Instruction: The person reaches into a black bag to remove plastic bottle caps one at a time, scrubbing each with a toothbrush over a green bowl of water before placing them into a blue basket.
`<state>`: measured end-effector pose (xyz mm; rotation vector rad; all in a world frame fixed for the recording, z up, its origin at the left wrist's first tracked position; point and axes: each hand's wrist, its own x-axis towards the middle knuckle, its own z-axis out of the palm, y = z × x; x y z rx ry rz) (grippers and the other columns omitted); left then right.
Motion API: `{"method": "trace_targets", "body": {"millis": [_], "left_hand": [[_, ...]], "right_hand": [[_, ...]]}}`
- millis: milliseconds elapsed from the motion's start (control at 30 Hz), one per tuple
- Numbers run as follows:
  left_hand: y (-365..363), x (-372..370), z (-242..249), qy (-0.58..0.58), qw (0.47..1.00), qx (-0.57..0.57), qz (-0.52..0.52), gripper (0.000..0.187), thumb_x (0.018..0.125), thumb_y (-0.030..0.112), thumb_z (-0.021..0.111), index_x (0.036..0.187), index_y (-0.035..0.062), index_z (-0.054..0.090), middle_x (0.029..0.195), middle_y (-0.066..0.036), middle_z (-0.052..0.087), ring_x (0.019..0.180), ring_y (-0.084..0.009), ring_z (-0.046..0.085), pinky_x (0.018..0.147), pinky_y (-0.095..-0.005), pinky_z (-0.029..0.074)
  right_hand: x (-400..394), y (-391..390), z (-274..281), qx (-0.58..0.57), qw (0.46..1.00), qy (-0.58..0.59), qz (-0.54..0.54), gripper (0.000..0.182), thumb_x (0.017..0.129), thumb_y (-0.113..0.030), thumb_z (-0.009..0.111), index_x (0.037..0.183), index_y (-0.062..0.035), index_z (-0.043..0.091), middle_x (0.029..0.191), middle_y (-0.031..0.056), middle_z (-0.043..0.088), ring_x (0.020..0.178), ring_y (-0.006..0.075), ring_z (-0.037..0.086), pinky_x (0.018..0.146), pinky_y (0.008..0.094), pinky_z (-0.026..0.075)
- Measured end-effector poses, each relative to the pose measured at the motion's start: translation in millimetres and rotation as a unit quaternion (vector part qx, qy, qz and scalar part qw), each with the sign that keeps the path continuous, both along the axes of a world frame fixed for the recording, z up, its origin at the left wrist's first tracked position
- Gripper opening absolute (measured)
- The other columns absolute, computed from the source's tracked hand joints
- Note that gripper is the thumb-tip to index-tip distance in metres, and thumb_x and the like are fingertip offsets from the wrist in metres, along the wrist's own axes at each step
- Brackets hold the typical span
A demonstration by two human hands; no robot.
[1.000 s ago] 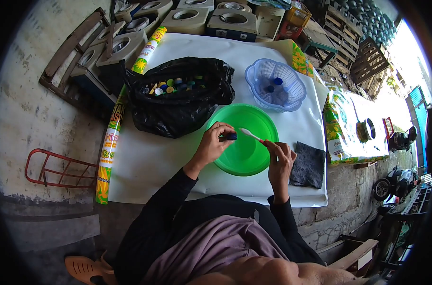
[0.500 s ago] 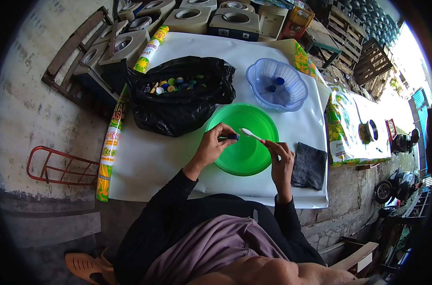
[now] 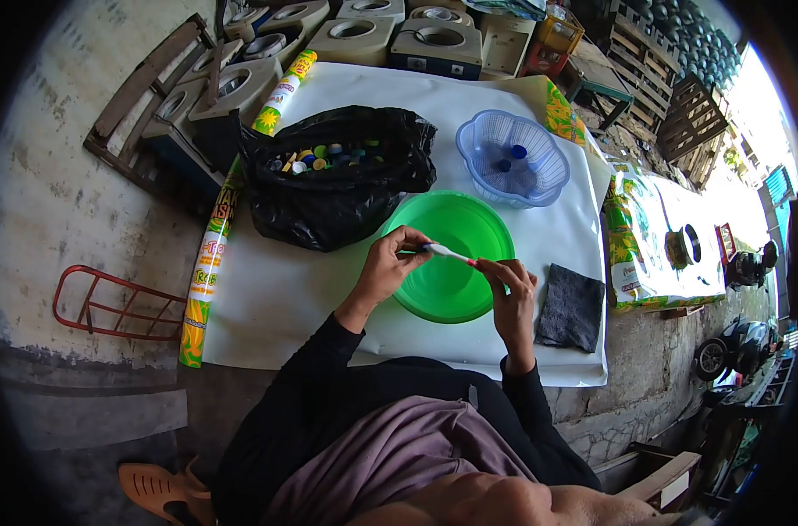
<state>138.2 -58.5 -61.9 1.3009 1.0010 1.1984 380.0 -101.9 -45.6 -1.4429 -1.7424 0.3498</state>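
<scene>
My left hand [image 3: 388, 268] pinches a small dark blue bottle cap [image 3: 426, 248], mostly hidden by the fingers. In my right hand [image 3: 511, 296] is a white and red toothbrush [image 3: 452, 254], its head against the cap. Both hands are over the near half of a green basin [image 3: 456, 307]. Beyond it to the right, a light blue plastic basket [image 3: 544, 180] holds two blue caps [image 3: 518, 152]. A black plastic bag [image 3: 320, 219] full of colourful bottle caps [image 3: 322, 153] sits open at the left.
A dark grey cloth [image 3: 570, 309] lies to the right of my right hand on the white-covered table [image 3: 267, 324]. A printed roll [image 3: 208, 254] runs along the left edge. Grey machine housings [image 3: 351, 37] stand behind, and a second covered table [image 3: 662, 219] is at the right.
My right hand has shifted left with the toothbrush, bringing its head from just off the cap onto it. My left hand still grips the cap in nearly the same place.
</scene>
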Motion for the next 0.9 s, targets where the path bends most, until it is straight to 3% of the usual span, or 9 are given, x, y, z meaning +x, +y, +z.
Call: {"method": "trace_targets", "body": {"millis": [200,300,367,467,600,667,700,833,900], "left_hand": [[-2,0,5,-0.002,1.0,-0.021,-0.019,0.021,0.095,0.001,0.073,0.115,-0.0021,0.069,0.102,-0.007,0.073,0.095,-0.0137,0.072,0.086,-0.0281,0.061],[0,2,-3,-0.082,0.995,-0.061,-0.019,0.026,0.095,0.0,0.071,0.121,-0.0023,0.07,0.102,-0.009,0.073,0.096,-0.0155,0.073,0.086,-0.0275,0.062],[2,3,-3,-0.064,0.996,-0.065,-0.014,0.028,0.095,0.0,0.071,0.123,-0.0027,0.069,0.107,-0.01,0.071,0.098,-0.0169,0.074,0.086,-0.0275,0.063],[2,2,-5,-0.025,0.999,-0.036,-0.023,0.03,0.094,0.0,0.072,0.124,-0.0032,0.068,0.115,-0.011,0.069,0.1,-0.0187,0.074,0.086,-0.0277,0.063],[2,4,-5,0.075,0.996,0.051,-0.015,0.032,0.093,0.002,0.074,0.124,-0.0035,0.067,0.121,-0.012,0.065,0.099,-0.0196,0.075,0.085,-0.0282,0.062],[2,5,-4,0.106,0.993,0.046,-0.009,0.031,0.094,0.004,0.074,0.123,-0.0045,0.067,0.118,-0.012,0.067,0.1,-0.0191,0.075,0.084,-0.0283,0.062],[3,5,-3,0.122,0.991,0.045,-0.008,0.031,0.095,0.005,0.074,0.123,-0.005,0.067,0.117,-0.012,0.069,0.1,-0.0188,0.074,0.084,-0.0283,0.061],[9,2,-7,0.052,0.996,-0.074,0.012,0.031,0.101,0.014,0.07,0.123,-0.0071,0.065,0.105,-0.013,0.073,0.1,-0.0157,0.073,0.084,-0.0283,0.059],[14,-1,-12,0.017,0.998,-0.06,0.002,0.031,0.102,0.013,0.068,0.125,-0.0064,0.064,0.11,-0.011,0.072,0.101,-0.0152,0.072,0.088,-0.0284,0.059]], "right_hand": [[2,1,1,-0.011,1.0,0.012,0.011,0.018,0.097,-0.019,0.069,0.112,-0.0198,0.079,0.1,-0.0001,0.071,0.094,0.0173,0.066,0.089,0.0353,0.037],[2,0,-5,-0.01,0.999,-0.03,-0.023,0.018,0.097,-0.018,0.069,0.112,-0.0207,0.079,0.1,0.0,0.071,0.094,0.0176,0.065,0.09,0.0352,0.037],[4,1,-3,-0.006,0.999,-0.021,-0.045,0.018,0.097,-0.019,0.069,0.112,-0.0207,0.079,0.103,0.0,0.072,0.095,0.0179,0.065,0.09,0.0352,0.037],[-2,-1,-1,0.009,1.0,-0.014,0.022,0.017,0.098,-0.019,0.068,0.11,-0.0199,0.079,0.099,0.0009,0.071,0.092,0.0183,0.064,0.089,0.0354,0.037],[2,1,5,0.018,0.997,-0.053,-0.05,0.017,0.096,-0.017,0.068,0.109,-0.0179,0.079,0.1,0.0006,0.071,0.094,0.0184,0.065,0.092,0.0364,0.036],[-3,0,5,0.035,0.998,-0.042,0.025,0.018,0.095,-0.015,0.068,0.109,-0.0176,0.079,0.097,0.0008,0.069,0.092,0.0191,0.064,0.09,0.0369,0.036],[-5,0,4,0.042,0.998,-0.045,0.009,0.019,0.094,-0.014,0.069,0.109,-0.0176,0.08,0.095,0.0004,0.068,0.093,0.0191,0.063,0.091,0.0372,0.036],[1,11,9,0.051,0.982,-0.169,-0.069,0.022,0.091,-0.011,0.07,0.108,-0.0194,0.08,0.096,-0.0006,0.069,0.096,0.0185,0.063,0.095,0.0397,0.035],[5,20,2,0.048,0.977,-0.205,0.014,0.022,0.089,-0.011,0.071,0.108,-0.0197,0.08,0.096,-0.0006,0.069,0.096,0.0185,0.063,0.095,0.0406,0.035]]}}
